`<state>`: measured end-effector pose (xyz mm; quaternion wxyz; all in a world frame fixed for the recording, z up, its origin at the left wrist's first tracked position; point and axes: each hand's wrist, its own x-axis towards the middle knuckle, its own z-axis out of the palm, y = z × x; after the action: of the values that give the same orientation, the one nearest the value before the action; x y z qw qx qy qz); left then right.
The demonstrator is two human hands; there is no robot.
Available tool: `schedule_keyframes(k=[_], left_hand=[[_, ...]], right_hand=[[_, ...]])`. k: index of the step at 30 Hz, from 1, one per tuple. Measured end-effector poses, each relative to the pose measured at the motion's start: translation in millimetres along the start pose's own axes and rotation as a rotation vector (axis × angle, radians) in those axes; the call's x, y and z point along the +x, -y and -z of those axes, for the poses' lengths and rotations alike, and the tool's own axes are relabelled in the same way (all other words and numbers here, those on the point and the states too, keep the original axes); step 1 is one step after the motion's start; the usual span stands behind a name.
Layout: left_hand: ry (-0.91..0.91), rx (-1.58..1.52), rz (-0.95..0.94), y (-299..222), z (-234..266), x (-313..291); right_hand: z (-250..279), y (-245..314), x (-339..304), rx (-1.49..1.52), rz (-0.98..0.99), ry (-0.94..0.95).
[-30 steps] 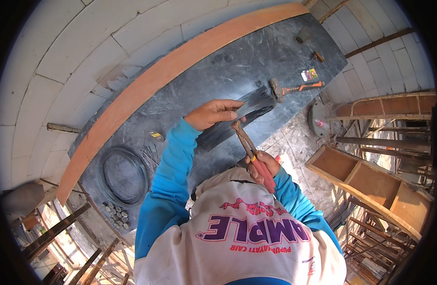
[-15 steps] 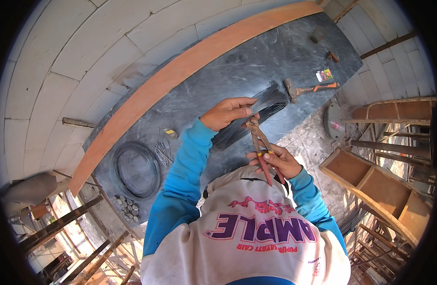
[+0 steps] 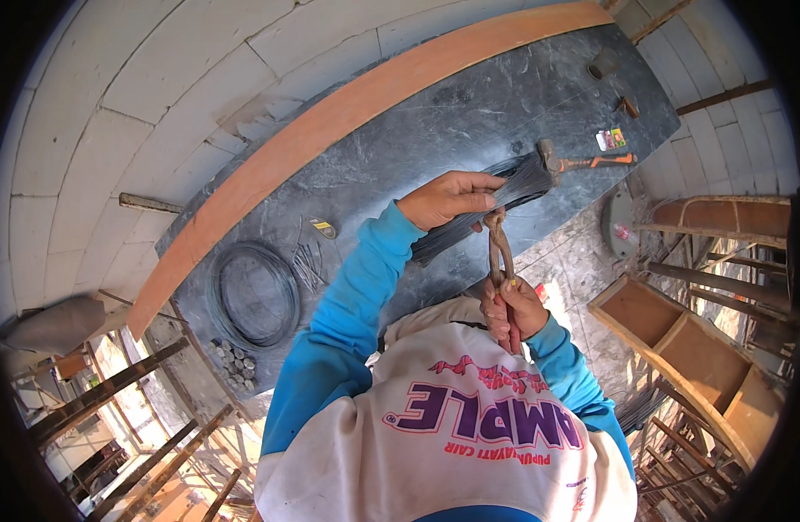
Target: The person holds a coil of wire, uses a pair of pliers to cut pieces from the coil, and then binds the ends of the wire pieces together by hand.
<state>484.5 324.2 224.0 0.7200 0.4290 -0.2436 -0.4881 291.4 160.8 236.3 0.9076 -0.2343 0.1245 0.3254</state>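
My left hand [image 3: 452, 200] is closed on a bundle of thin dark wires [image 3: 526, 178], thumb on top. The wires lie slanting over the dark tabletop and fan out past my fingers. Closed round the handles of rusty pincers [image 3: 499, 248], my right hand [image 3: 515, 309] sits near my body. The handles are squeezed together, and the pincers' head points up toward the wires, just below my left fingers. Whether the jaws grip a wire is too small to tell. A hammer [image 3: 596, 162] with an orange and black handle lies at the wires' far right end.
On the dark table [image 3: 383, 148] lie a wire coil [image 3: 254, 344], short wire pieces [image 3: 309, 265], a yellow-labelled item [image 3: 322, 228] and round grey pieces [image 3: 233, 364]. A long orange-brown board [image 3: 348, 104] runs along the far edge. A wooden compartment frame [image 3: 670, 335] stands at right.
My right hand has squeezed the pincers' handles together; they were spread apart before. Both hands and the wires appear a little farther right, and the view has shifted slightly too.
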Motion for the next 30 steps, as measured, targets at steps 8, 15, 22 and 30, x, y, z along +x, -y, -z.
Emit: schedule_keyframes(k=[8,15,22,30], left_hand=[[-0.026,0.027,-0.020,-4,0,-2],[0.052,0.028,-0.058,1,3,-8],[0.066,0.115,-0.057,0,2,4],[0.000,0.053,-0.050,-6,16,-11]], right_hand=[[12,-15,8,-0.283,0.207,-0.126],[-9,-30,-21,-1.180,0.464,-0.760],[40,-32,-19,0.145,0.009,-0.006],[4,-11,-1,-0.579,0.255,-0.269]])
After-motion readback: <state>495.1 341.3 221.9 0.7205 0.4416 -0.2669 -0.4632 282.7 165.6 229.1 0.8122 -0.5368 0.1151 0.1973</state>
